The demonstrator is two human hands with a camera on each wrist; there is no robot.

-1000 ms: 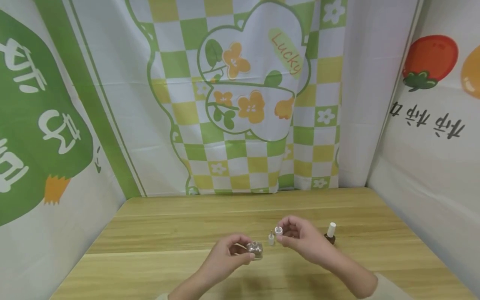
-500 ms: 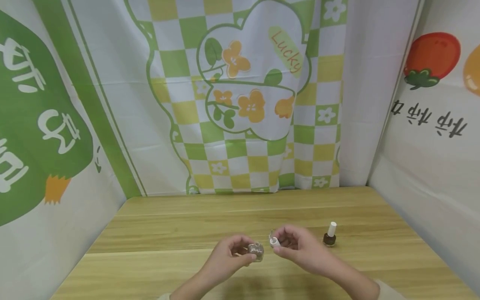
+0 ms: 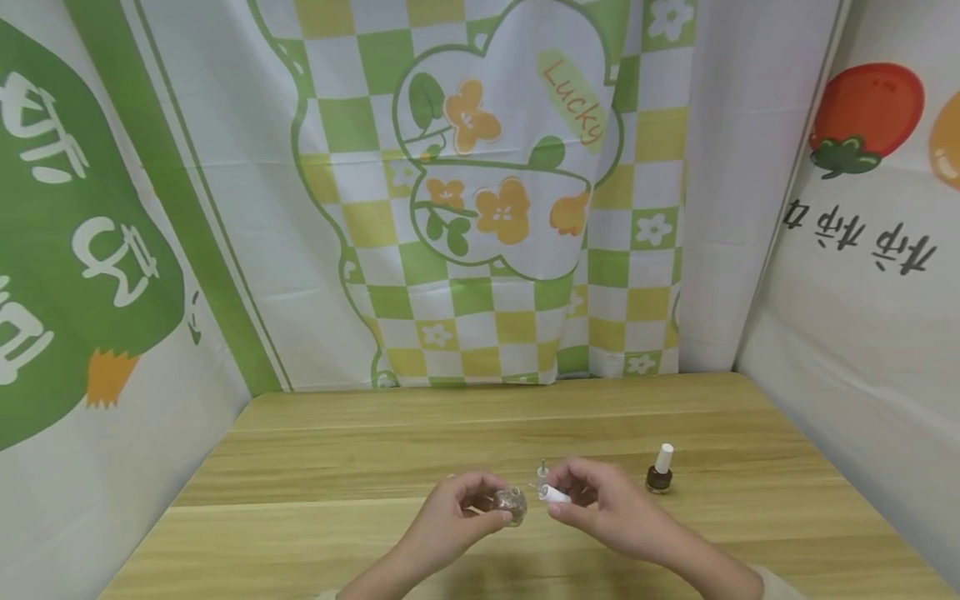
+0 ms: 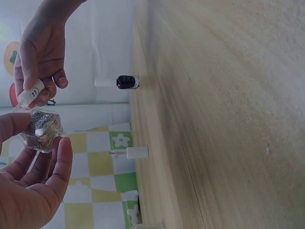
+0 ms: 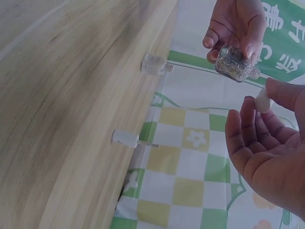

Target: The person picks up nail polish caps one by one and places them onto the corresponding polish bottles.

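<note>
My left hand [image 3: 453,515] grips a small clear nail polish bottle [image 3: 512,505] with silvery-gold glitter inside; its uncapped neck shows in the right wrist view. Between thumb and fingers, my right hand [image 3: 611,510] pinches a white brush cap [image 3: 556,494], tilted so its brush end points left at the bottle's neck. The two are close together above the table. Behind them a second white brush cap [image 5: 125,138] stands upside down on the wood, brush upward. In the head view the right fingers partly overlap it.
A dark nail polish bottle [image 3: 659,478] with a white cap stands upright on the table [image 3: 337,458], right of my right hand. A clear uncapped bottle [image 5: 155,65] also stands there, hidden behind my left hand in the head view. Printed curtains [image 3: 480,325] hang behind the table.
My right hand has come lower and slightly left, and its brush cap has turned from facing the camera to pointing at the bottle. The left hand with the glitter bottle has barely moved.
</note>
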